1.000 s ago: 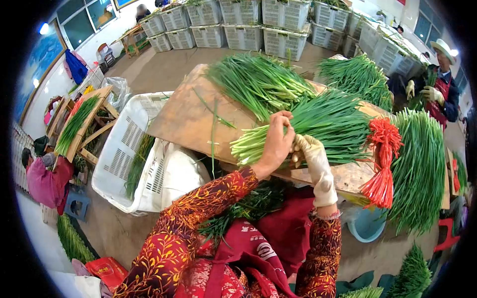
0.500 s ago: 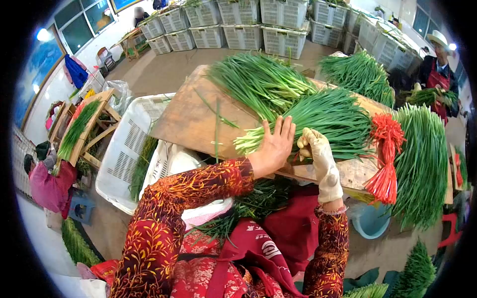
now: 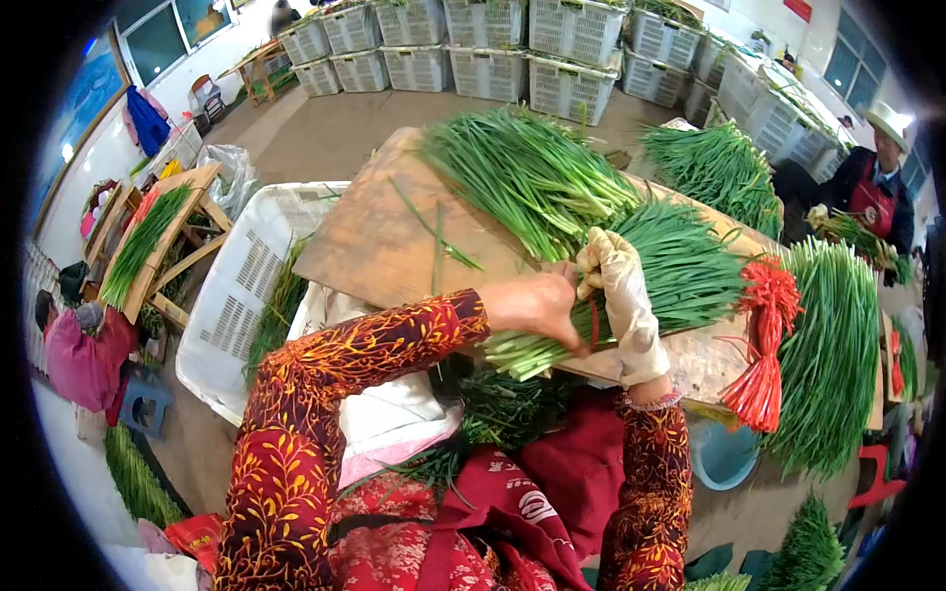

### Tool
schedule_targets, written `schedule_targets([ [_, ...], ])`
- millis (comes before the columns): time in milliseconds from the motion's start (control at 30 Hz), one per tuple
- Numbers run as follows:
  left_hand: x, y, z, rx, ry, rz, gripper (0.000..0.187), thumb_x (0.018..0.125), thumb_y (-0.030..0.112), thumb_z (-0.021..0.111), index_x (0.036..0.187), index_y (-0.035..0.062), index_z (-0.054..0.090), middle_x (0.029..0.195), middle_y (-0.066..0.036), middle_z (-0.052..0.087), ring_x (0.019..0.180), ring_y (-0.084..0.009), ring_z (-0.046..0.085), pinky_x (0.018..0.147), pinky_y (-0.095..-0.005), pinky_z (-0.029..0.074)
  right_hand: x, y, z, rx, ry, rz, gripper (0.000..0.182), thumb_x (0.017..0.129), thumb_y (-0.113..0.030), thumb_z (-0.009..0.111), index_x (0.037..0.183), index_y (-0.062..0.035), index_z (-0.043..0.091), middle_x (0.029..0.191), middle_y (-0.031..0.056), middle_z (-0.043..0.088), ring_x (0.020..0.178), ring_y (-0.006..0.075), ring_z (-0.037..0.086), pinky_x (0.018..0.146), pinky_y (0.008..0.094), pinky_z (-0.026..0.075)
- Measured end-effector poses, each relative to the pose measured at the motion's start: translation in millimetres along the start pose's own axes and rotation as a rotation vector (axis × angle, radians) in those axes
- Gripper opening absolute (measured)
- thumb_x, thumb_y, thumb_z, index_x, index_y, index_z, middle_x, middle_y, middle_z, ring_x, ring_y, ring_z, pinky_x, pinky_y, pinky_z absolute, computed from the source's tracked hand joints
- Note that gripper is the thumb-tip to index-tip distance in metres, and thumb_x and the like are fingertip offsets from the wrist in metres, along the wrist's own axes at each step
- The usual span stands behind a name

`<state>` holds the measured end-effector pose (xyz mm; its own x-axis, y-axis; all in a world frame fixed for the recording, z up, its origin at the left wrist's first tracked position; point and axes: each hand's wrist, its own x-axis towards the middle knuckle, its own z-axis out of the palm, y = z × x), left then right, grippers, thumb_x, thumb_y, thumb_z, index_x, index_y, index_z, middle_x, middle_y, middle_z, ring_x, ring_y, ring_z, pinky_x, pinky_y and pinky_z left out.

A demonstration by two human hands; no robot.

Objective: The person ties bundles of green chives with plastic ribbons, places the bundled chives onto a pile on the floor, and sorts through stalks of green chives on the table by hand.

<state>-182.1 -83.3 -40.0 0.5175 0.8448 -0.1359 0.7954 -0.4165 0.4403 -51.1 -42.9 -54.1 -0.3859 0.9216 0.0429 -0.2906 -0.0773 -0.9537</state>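
- Drawn in from lying flat with fingers spread, the left hand [image 3: 540, 307] has curled beside the glove in the head view; the right hand [image 3: 609, 271] has risen slightly, and a thin red strip [image 3: 594, 323] now shows between them.
- Head view, left hand: bare, thumb angled down over the pale stem ends, other fingers bent toward the glove; their tips are blurred, so I cannot tell what they pinch.
- Right hand: in creased off-white glove, fingers bent and close together near the strip; its grip is unclear.
- Held bundle [image 3: 680, 266]: glossy, narrow green leaves fanned on the wooden table [image 3: 370, 231], pale ends jutting over its near edge.
- Second bundle [image 3: 527, 172]: along the far edge, touching the first.
- Shiny red strips [image 3: 761, 345]: hanging over the near edge, toward the right corner, beside a thick hanging bundle [image 3: 828, 345].
- Perforated white plastic crate [image 3: 241, 286]: just beside the left corner.
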Motion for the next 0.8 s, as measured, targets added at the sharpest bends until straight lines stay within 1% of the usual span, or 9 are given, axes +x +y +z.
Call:
schedule_targets([
  [67,2,9,-9,-0.068,-0.176,-0.176,0.098,0.056,0.058,0.069,0.116,-0.0131,0.036,0.111,-0.03,0.044,0.099,-0.0376,0.048,0.083,-0.0383,0.042,7,-3,2,0.034,-0.003,0.002,0.029,0.089,-0.026,0.05,0.068,-0.0068,0.045,0.057,0.0022,0.047,0.041,0.0095,0.041,0.038,0.0221,0.038],
  [100,-1,9,-1,0.038,0.109,-0.069,0.101,0.055,0.064,0.066,0.113,-0.0144,0.04,0.111,-0.029,0.045,0.099,-0.0367,0.049,0.083,-0.0379,0.042,12,0,2,0.041,-0.034,0.011,0.029,0.089,-0.026,0.049,0.068,-0.0067,0.045,0.058,0.0022,0.047,0.041,0.0096,0.041,0.038,0.0222,0.037],
  [233,7,12,3,0.084,0.037,-0.26,0.107,0.05,0.066,0.068,0.114,-0.0146,0.038,0.11,-0.027,0.046,0.1,-0.0366,0.05,0.083,-0.0396,0.042,18,-4,4,0.031,-0.096,0.048,0.027,0.089,-0.026,0.049,0.071,-0.0064,0.047,0.062,0.002,0.048,0.042,0.0089,0.04,0.038,0.022,0.036],
  [400,0,9,9,-0.002,0.115,-0.192,0.103,0.05,0.06,0.072,0.112,-0.0136,0.035,0.109,-0.028,0.045,0.1,-0.0382,0.05,0.082,-0.0406,0.043,-41,-48,2,-0.07,0.142,-0.082,0.027,0.09,-0.028,0.046,0.075,-0.0065,0.047,0.058,-0.0023,0.038,0.043,0.0041,0.029,0.039,0.0201,0.035],
  [433,1,7,12,-0.006,0.164,-0.176,0.101,0.05,0.058,0.074,0.111,-0.0131,0.035,0.109,-0.029,0.045,0.1,-0.0387,0.05,0.082,-0.0409,0.043,-56,-47,-12,-0.052,0.098,-0.168,0.027,0.091,-0.027,0.044,0.073,-0.007,0.045,0.057,-0.0026,0.035,0.043,0.0042,0.026,0.04,0.0199,0.034],
  [467,3,4,12,-0.009,0.157,-0.166,0.101,0.05,0.058,0.074,0.111,-0.0131,0.035,0.109,-0.029,0.045,0.1,-0.0387,0.05,0.082,-0.0409,0.043,-75,-48,-20,0.0,0.234,-0.132,0.025,0.09,-0.02,0.044,0.068,-0.007,0.042,0.058,-0.0002,0.039,0.041,0.0059,0.027,0.039,0.0214,0.034],
  [600,6,0,13,0.051,0.115,-0.179,0.101,0.051,0.057,0.074,0.112,-0.0125,0.032,0.109,-0.029,0.045,0.1,-0.0399,0.05,0.082,-0.0421,0.044,-126,-12,-73,0.027,0.372,-0.359,0.029,0.091,-0.026,0.045,0.069,-0.0073,0.043,0.057,-0.0004,0.037,0.042,0.0057,0.026,0.039,0.0201,0.029],
  [733,4,6,8,0.066,0.084,-0.229,0.103,0.051,0.058,0.073,0.115,-0.0115,0.031,0.112,-0.028,0.044,0.099,-0.04,0.051,0.082,-0.0424,0.044,-124,-15,-75,0.012,0.426,-0.348,0.03,0.091,-0.028,0.046,0.07,-0.0062,0.044,0.057,-0.0006,0.038,0.043,0.0064,0.031,0.04,0.0202,0.03],
  [800,2,9,7,0.032,0.105,-0.224,0.105,0.048,0.053,0.077,0.113,-0.0159,0.032,0.108,-0.028,0.047,0.096,-0.0378,0.053,0.08,-0.0397,0.046,-99,-41,-39,-0.117,0.309,-0.249,0.03,0.091,-0.03,0.046,0.071,-0.0067,0.046,0.058,-0.0002,0.041,0.045,0.0082,0.038,0.043,0.0205,0.032],
])
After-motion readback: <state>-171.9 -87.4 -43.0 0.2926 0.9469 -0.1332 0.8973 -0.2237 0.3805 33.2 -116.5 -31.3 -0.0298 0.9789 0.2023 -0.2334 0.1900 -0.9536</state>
